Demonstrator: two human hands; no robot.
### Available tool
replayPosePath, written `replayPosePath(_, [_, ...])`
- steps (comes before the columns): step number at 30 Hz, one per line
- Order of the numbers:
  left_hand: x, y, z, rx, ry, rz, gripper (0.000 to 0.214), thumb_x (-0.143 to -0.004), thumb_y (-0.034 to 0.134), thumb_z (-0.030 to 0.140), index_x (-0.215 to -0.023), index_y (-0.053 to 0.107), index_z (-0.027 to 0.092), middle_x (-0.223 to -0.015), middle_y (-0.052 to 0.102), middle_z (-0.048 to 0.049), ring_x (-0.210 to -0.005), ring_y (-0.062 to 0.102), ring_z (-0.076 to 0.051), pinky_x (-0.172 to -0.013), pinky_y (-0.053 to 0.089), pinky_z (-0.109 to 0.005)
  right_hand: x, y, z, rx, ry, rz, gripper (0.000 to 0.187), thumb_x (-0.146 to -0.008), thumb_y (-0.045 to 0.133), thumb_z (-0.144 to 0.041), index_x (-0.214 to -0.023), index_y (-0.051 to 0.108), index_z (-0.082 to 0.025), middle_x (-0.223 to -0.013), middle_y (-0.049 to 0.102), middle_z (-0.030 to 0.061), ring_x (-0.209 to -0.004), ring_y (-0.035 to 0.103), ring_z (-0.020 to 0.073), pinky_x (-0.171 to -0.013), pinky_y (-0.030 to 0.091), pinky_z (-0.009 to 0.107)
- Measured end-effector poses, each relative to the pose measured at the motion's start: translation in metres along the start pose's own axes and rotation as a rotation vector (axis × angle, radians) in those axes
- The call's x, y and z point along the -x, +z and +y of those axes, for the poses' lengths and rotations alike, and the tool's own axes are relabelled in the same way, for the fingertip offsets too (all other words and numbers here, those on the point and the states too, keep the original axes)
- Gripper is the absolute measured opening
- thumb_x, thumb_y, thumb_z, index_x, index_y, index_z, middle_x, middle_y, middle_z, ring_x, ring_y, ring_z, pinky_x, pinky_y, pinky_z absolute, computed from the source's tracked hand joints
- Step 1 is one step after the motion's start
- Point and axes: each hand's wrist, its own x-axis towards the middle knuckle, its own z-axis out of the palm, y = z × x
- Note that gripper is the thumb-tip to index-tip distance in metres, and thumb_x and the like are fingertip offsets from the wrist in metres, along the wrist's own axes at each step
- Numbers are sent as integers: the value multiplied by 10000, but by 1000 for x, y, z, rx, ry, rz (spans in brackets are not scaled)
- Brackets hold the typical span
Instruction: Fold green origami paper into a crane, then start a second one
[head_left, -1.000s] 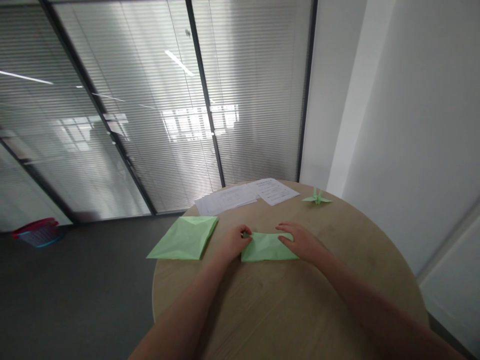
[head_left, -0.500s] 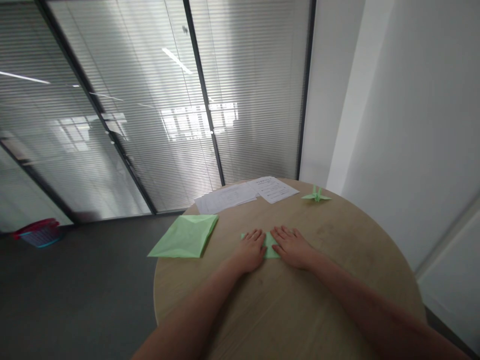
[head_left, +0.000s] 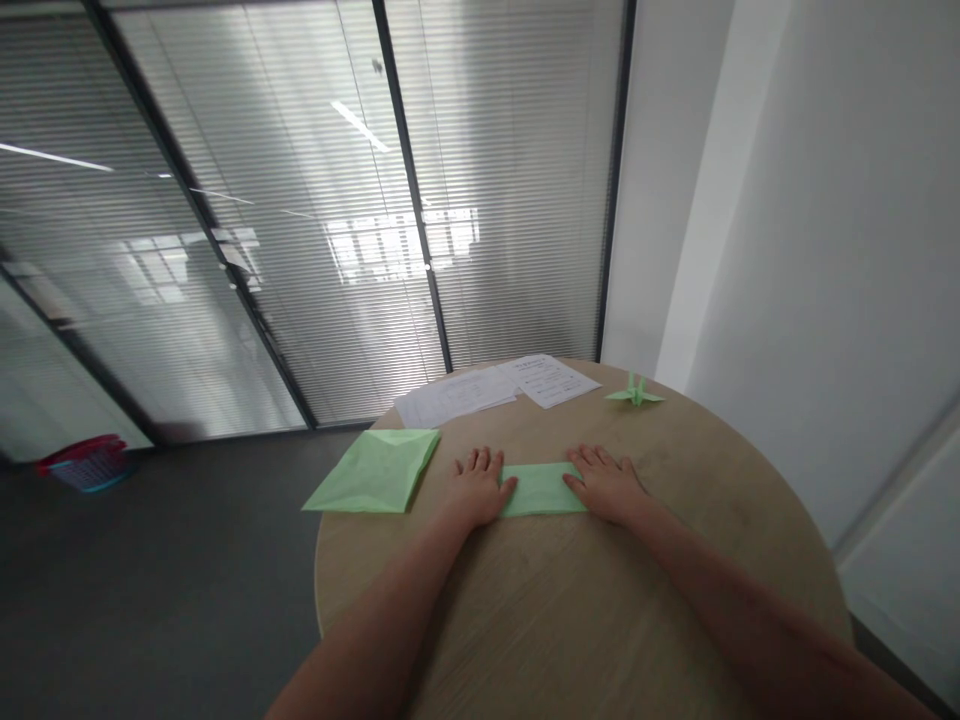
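A folded strip of light green paper (head_left: pixel 541 489) lies flat on the round wooden table (head_left: pixel 540 600), its long side running left to right. My left hand (head_left: pixel 477 488) rests on the paper's left end, fingers spread, with the thumb over its edge. On the right end lies my right hand (head_left: pixel 604 484), flat with its fingers apart and thumb on the paper. The paper's two ends are partly covered by the hands. Neither hand grips anything.
A stack of green paper (head_left: pixel 375 472) overhangs the table's left edge. Several printed sheets (head_left: pixel 551 380) lie at the back, beside a green origami crane (head_left: pixel 635 392). A red and blue basket (head_left: pixel 88 464) stands on the floor, far left. A white wall (head_left: pixel 847 250) rises at right.
My hands have slid apart, the left one leftward and the right one rightward along the paper. More of the strip's middle now shows between them.
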Motion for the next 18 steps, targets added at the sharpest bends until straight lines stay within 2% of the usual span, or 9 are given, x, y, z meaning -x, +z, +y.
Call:
replayPosePath(4, [2,-3,3,11,11,134,536,-906,466,508,-1296,565,155,-1402,517,-211,-1331,420,-372,-1086,272,-560,1,-4,1,-12,-30,109,449,-913,471,-428,-1276,574,-186,-1351,573,172,-1274,477,337,-1032,326,544])
replayPosePath(6, [1,-7,2,19,26,160,437,-868,542,461,-1172,631,160,-1263,607,-190,-1218,518,-350,-1044,341,-504,1,-6,2,-33,-28,127,383,-887,508,-420,-1178,609,-192,-1239,632,160,-1180,540,314,-981,378,481])
replayPosePath(11, [-3,-14,-7,88,11,158,328,-814,622,399,-1053,670,179,-1129,662,-152,-1066,604,-308,-944,428,-406,-3,-6,5,-62,-2,172,317,-832,588,-408,-1048,629,-181,-1125,652,153,-1136,546,322,-949,382,467])
replayPosePath(13, [-4,-14,-10,131,11,161,312,-802,637,370,-1038,672,169,-1119,669,-147,-1057,612,-299,-937,434,-383,-5,-6,6,-157,-12,184,258,-798,627,-349,-987,630,-174,-1064,662,146,-1068,576,302,-928,398,433])
replayPosePath(16, [-5,-13,-12,209,-4,166,325,-788,650,308,-1067,662,143,-1134,672,-155,-1089,609,-289,-959,422,-357,-8,-7,8,-329,-77,188,113,-782,623,-252,-870,614,-183,-1013,682,119,-988,610,252,-896,428,367])
replayPosePath(18, [-7,-13,-12,295,-27,191,388,-806,633,293,-1154,627,122,-1188,659,-170,-1135,595,-283,-978,411,-350,-9,-8,8,-431,-116,193,65,-812,592,-258,-832,596,-196,-1050,694,99,-992,623,224,-886,445,335])
